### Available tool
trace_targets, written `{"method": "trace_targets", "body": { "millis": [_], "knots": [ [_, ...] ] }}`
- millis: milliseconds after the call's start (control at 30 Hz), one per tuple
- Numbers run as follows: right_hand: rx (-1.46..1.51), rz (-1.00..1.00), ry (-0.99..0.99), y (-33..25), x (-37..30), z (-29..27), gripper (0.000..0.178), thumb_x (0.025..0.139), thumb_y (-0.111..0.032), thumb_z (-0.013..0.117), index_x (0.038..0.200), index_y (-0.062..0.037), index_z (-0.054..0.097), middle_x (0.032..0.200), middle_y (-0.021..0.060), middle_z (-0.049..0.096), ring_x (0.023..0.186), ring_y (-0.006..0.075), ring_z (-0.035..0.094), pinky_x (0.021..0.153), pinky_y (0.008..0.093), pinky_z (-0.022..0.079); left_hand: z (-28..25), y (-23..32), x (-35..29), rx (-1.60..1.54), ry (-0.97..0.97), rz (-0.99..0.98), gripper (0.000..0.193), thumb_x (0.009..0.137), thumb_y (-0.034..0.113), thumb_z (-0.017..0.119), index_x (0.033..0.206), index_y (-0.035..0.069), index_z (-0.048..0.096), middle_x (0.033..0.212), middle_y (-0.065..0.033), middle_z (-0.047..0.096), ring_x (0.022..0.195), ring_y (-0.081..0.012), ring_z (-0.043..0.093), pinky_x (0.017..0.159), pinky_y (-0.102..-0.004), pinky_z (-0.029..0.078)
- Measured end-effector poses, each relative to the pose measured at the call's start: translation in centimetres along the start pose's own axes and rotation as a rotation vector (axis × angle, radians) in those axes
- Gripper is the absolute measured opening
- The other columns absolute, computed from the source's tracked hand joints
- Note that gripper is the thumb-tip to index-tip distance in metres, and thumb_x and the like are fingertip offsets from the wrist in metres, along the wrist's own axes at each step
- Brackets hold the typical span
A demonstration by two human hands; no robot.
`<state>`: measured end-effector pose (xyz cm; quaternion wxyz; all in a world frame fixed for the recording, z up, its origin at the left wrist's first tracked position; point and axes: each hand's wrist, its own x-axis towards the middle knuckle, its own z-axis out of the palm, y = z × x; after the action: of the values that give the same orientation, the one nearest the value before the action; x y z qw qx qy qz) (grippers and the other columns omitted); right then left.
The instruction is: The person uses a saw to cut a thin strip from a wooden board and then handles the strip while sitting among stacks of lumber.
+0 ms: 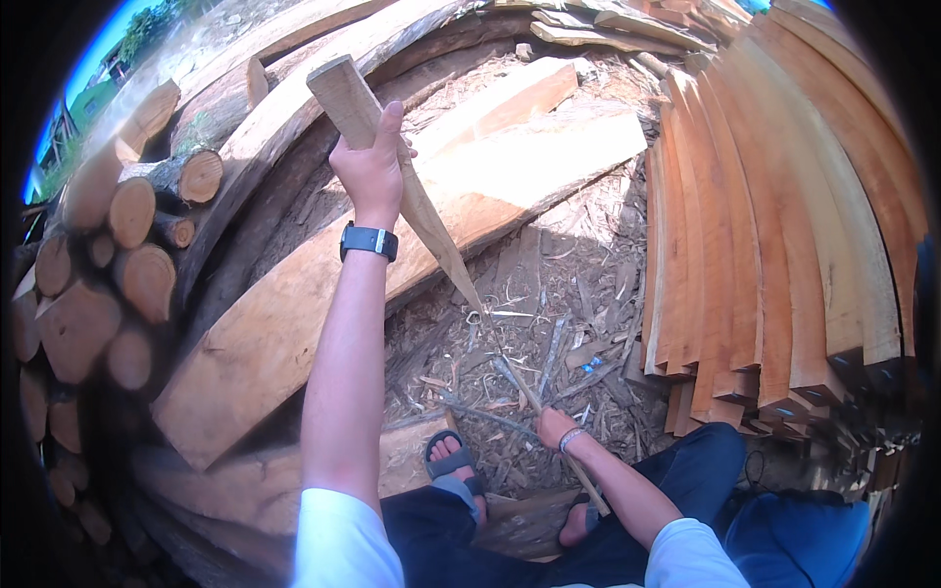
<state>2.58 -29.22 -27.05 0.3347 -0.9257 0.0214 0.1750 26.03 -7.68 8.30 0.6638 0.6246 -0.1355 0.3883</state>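
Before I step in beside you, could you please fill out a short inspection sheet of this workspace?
Surface: ground littered with bark and shavings.
Job's things: a tapered piece of wood and a thin stick; a narrow grey strip by the right hand, kind unclear.
Clutter: a small blue scrap among the bark.
Hands: left hand grips the piece of wood; right hand is closed around the thin stick.
Cables: a thin dark curve at lower right may be a cord.
Surroundings: cut logs left, stacked boards right, a thick plank between.
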Motion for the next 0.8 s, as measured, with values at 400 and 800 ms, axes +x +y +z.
{"method": "trace_targets", "body": {
  "millis": [400,800],
  "knots": [
    [0.051,0.034,0.063,-3.4,-0.9,-1.6,0.032,0.097,-0.024,0.048,0.102,0.0075,0.05,0.084,0.0364,0.063,0.085,0.054,0.061,0.077,0.0594,0.049,-0.4,-0.4,-0.1,-0.001,-0.007,-0.022,0.043,0.084,0.038,0.078,0.088,-0.001,0.061,0.07,-0.0068,0.063,0.058,-0.013,0.064,0.051,-0.0272,0.055],
    [-0.001,-0.006,-0.007,0.6,0.7,0.3,0.035,0.095,-0.025,0.051,0.101,0.0084,0.057,0.087,0.0349,0.064,0.088,0.0515,0.063,0.083,0.0569,0.05,0.1,-0.4,0.1,-0.03,-0.02,-0.017,0.042,0.083,0.037,0.079,0.087,-0.001,0.061,0.069,-0.0072,0.063,0.056,-0.0134,0.064,0.051,-0.0269,0.054]
  ]
}}
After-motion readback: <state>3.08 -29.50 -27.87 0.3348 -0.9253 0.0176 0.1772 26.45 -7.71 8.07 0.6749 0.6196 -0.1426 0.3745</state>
